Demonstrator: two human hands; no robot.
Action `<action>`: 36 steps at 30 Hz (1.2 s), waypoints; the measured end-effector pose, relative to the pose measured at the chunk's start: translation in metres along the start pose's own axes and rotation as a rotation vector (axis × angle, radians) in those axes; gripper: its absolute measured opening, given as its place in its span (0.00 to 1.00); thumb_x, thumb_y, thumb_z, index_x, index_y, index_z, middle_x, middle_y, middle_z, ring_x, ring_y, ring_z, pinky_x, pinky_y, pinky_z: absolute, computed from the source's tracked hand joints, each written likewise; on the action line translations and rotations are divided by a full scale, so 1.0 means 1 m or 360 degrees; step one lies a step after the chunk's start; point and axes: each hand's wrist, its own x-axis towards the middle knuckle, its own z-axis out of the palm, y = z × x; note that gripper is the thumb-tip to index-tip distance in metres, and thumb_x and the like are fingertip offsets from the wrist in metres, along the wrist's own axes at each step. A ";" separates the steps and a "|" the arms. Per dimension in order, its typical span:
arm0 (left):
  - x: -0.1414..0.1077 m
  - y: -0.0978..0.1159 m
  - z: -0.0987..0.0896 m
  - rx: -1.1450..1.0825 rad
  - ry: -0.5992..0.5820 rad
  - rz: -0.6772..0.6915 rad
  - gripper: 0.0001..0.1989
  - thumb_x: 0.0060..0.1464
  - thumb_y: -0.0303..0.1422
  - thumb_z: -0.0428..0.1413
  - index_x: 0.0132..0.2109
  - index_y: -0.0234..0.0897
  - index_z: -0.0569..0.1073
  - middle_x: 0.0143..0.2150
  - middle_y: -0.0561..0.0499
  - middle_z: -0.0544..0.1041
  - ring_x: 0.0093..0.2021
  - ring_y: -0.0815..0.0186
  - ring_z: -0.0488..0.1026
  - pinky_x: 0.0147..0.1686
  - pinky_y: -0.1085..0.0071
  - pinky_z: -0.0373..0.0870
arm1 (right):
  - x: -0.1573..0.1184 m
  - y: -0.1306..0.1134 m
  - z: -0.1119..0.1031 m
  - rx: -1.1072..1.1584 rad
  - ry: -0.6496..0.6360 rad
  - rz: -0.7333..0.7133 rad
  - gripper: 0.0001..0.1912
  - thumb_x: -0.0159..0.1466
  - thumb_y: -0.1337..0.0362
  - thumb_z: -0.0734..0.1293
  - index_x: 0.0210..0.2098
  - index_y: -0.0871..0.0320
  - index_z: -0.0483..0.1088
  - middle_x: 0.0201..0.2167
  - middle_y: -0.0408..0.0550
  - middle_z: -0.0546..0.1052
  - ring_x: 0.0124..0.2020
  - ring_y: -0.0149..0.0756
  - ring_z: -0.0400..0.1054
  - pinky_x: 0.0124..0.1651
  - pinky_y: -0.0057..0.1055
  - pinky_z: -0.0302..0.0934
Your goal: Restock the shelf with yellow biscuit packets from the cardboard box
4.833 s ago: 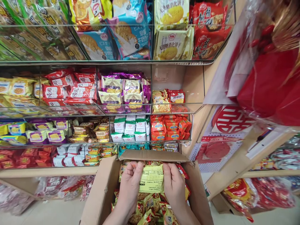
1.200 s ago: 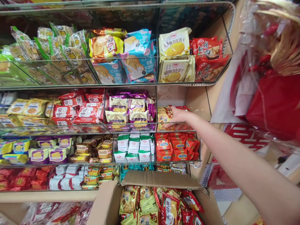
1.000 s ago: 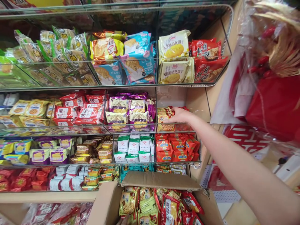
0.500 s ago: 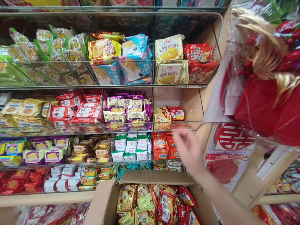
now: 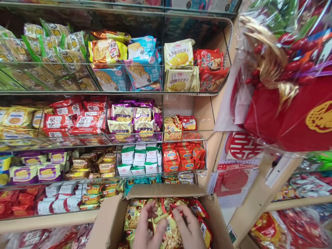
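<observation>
An open cardboard box [image 5: 102, 226] stands at the bottom centre, filled with small yellow and red snack packets. My left hand [image 5: 151, 226] is over the packets, its thumb and curved fingers apart. Beside it on the right, my right hand [image 5: 188, 226] has its fingers spread and bent down at the packets. A yellow packet [image 5: 171, 233] lies between the hands, close to both; a firm grip on it cannot be made out. Similar yellow packets [image 5: 172, 132] and red packets [image 5: 189, 122] stand on the middle shelf above the box.
Clear-fronted shelves [image 5: 140, 138] with rows of snack packets cross the view. Orange-red packets [image 5: 178, 157] fill the tray just above the box. Red wrapped decorations [image 5: 280, 114] hang at the upper right, near a wooden post [image 5: 255, 204].
My right hand has moved down and left from in front of the shelves into the box. My left hand has come into view there. The view has shifted slightly right.
</observation>
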 end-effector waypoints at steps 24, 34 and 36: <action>0.013 0.034 0.020 -0.0599 0.0414 -0.0354 0.21 0.35 0.51 0.59 0.25 0.37 0.67 0.21 0.59 0.66 0.26 0.72 0.61 0.30 0.77 0.59 | 0.000 -0.030 -0.002 0.0130 0.0750 0.0087 0.19 0.58 0.46 0.57 0.29 0.55 0.68 0.29 0.46 0.75 0.33 0.37 0.69 0.35 0.26 0.60; 0.011 0.041 0.018 -0.0512 0.0400 -0.0304 0.22 0.35 0.54 0.57 0.26 0.39 0.68 0.22 0.58 0.66 0.26 0.71 0.62 0.29 0.76 0.61 | 0.000 -0.018 -0.009 -0.0235 0.0750 -0.0270 0.19 0.61 0.47 0.53 0.26 0.53 0.64 0.19 0.44 0.71 0.21 0.37 0.65 0.27 0.28 0.55; 0.014 0.043 0.017 -0.0601 0.0296 -0.0479 0.21 0.37 0.53 0.57 0.27 0.40 0.67 0.22 0.59 0.67 0.27 0.70 0.64 0.30 0.75 0.62 | -0.001 -0.023 -0.012 -0.0208 0.0720 -0.0243 0.20 0.61 0.47 0.54 0.25 0.53 0.64 0.17 0.43 0.70 0.20 0.35 0.64 0.25 0.27 0.55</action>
